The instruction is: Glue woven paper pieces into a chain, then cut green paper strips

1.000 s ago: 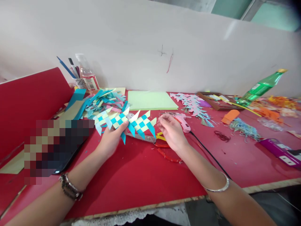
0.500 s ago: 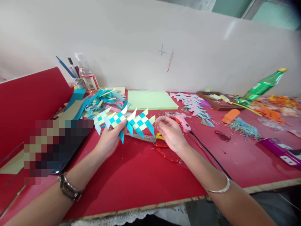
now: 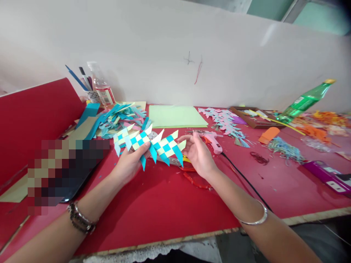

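Note:
My left hand (image 3: pixel 130 162) is closed on a woven paper strip (image 3: pixel 168 145) in blue and pale yellow, its thumb on the front face. Pointed tips stick out along both edges of the strip. Beside the strip's right end is my right hand (image 3: pixel 201 155), thumb raised apart from the fingers. Its fingertips are close to the end tip and may touch it from behind. Under the strip lie scissors (image 3: pixel 193 179) with red and yellow handles, their blades mostly hidden. A pink glue gun (image 3: pixel 214 142) rests just beyond my right hand.
Paper strips (image 3: pixel 117 118) are heaped at the back left, near a clear bottle (image 3: pixel 104 91). Green sheets (image 3: pixel 177 116) and pink-blue woven pieces (image 3: pixel 225 122) lie behind. A dark phone-like slab (image 3: pixel 79 179) is left. A green bottle (image 3: pixel 304 102) leans right, beyond a purple power strip (image 3: pixel 326 175).
The woven strip has shifted slightly right and down with my left hand. My right hand's thumb has lifted away from its fingers, which are now closer to the strip's end.

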`<state>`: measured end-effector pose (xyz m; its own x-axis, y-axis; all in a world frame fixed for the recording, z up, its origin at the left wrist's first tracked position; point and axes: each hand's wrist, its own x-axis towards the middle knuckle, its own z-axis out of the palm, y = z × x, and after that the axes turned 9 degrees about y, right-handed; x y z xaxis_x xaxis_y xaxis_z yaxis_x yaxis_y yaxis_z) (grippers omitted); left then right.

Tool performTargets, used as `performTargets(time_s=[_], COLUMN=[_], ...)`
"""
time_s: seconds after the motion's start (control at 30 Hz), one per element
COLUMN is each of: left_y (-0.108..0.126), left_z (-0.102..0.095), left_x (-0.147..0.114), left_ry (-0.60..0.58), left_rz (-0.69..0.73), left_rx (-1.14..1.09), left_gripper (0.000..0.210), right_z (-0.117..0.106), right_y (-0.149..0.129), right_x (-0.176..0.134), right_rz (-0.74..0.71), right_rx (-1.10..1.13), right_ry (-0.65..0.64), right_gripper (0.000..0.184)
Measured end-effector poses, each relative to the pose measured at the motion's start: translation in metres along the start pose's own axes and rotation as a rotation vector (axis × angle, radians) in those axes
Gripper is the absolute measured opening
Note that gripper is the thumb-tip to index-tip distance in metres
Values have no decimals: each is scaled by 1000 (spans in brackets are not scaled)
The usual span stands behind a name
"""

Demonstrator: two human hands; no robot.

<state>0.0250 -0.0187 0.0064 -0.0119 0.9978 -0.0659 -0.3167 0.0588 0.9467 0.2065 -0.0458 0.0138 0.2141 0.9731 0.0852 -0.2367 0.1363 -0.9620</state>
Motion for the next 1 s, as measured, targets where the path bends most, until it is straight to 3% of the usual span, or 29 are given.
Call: performTargets(time_s=[0.1,0.23,0.43,0.7,1.0], left_y=[-3,-3,-1,8,10], left_z=[-2,-3,-3,2,4], left_x=[1,0,-3,-7,-8], left_ry=[-6,-67,-179,-128,-171], left_rz=[47,77,149,238,233], left_rx=[51,142,422,725,823], left_gripper=[21,26,38,38,29], right_z=[4,9,9,10,10], right_y=[2,8,11,12,14], right_x=[-6,-13,-14,-16,-16], right_rz=[40,87,27,36,105], right_rx=[-38,-118,-151,-205,-212], right_ry=[-131,-184,-98,-95,-83], right_gripper=[41,24,17,23,25])
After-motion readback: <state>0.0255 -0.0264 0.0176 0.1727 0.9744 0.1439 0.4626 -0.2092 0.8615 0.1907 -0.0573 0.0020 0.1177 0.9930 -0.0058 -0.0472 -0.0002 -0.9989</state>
